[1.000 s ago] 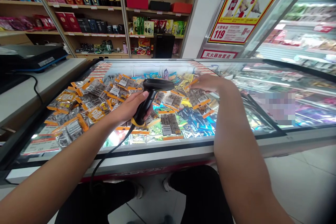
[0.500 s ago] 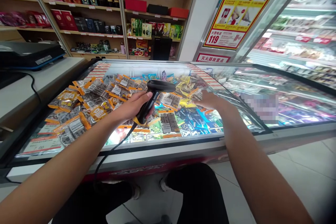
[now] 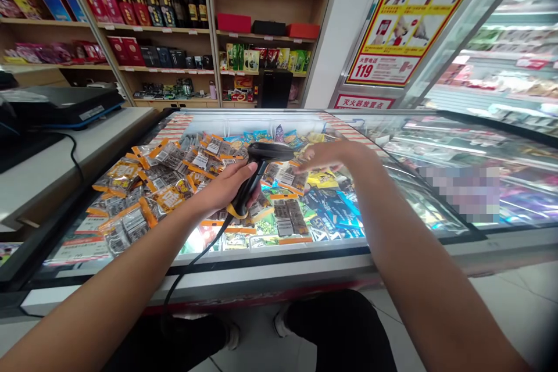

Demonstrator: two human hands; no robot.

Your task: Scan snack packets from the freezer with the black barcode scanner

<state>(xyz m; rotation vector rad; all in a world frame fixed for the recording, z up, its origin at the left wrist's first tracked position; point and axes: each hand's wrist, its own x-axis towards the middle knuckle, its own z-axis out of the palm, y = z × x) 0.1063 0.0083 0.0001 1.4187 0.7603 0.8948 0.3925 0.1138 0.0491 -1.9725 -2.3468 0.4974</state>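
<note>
My left hand [image 3: 226,186] is wrapped round the handle of a black corded barcode scanner [image 3: 261,165], whose head points right over a chest freezer [image 3: 279,256]. Orange-edged and blue snack packets [image 3: 174,168] lie in a heap on the freezer's glass lid. My right hand [image 3: 329,154] hovers just right of the scanner head above the packets, fingers stretched leftward and nothing visibly in them. The scanner's cable [image 3: 192,267] hangs down toward my knees.
A white counter [image 3: 65,151] with a black device [image 3: 56,104] stands at the left. Wooden shelves [image 3: 183,29] of bottles and boxes fill the back wall. A yellow and red poster [image 3: 414,11] and a second glass freezer [image 3: 479,168] are at the right.
My right hand lowered onto the packets at the right, then rose and moved left toward the scanner head. The packet it held a second ago is gone from it. My left hand kept the scanner steady.
</note>
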